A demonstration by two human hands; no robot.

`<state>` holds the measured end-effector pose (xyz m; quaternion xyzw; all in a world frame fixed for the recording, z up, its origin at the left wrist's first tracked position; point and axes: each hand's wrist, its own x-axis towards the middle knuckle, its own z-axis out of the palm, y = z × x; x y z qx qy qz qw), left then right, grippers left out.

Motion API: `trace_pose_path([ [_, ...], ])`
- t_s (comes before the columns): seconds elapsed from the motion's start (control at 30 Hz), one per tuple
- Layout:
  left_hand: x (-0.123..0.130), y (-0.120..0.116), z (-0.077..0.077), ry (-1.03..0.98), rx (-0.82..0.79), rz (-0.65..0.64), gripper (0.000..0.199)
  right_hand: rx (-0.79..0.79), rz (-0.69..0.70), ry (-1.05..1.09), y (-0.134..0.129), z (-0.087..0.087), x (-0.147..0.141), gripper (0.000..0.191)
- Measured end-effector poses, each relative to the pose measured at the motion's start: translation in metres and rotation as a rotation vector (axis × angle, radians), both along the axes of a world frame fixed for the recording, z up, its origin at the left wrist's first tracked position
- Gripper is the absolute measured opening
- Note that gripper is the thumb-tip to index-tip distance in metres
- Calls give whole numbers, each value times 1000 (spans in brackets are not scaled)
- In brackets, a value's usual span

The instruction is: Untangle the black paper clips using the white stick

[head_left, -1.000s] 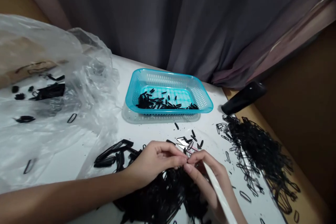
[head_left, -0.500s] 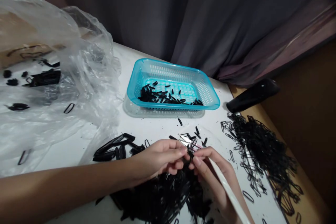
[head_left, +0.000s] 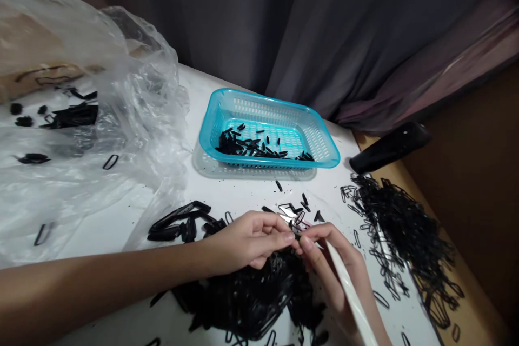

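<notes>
Fingertips (head_left: 289,237) have come closer together, so now my left hand (head_left: 253,240) and right hand (head_left: 339,260) both pinch one small black piece (head_left: 297,237), mostly hidden, on my side of the blue basket (head_left: 209,128).

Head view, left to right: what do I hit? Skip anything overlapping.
Clear plastic sheeting → left hand → right hand → heap of black loops.

Grey curtain (head_left: 227,21) behind white table (head_left: 239,189) — brown surface (head_left: 478,135) right — dim light.
</notes>
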<state>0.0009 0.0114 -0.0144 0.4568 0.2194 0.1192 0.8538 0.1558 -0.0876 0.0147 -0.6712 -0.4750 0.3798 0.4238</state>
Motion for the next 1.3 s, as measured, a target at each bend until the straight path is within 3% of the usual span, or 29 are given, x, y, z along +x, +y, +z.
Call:
trace_pose_path([
  [0.13,-2,-3,1,23,157,53,36,-27,93,-25,0,-6,0,25],
  [0.27,-4,-5,4,-14,182,-16,34,-132,195,-41,-2,-5,-4,38],
  [0.4,-5,-4,7,8,196,-103,28,-125,220,58,-2,-3,-6,45],
  [0.63,-8,1,7,-36,106,-241,28,-190,214,294,-4,-4,-6,47],
  [0.9,-9,3,10,-125,-4,-348,31,-143,309,349,-4,2,-2,44],
  [1.3,-8,1,8,-153,-85,-366,34,-154,353,468,-4,2,2,39],
])
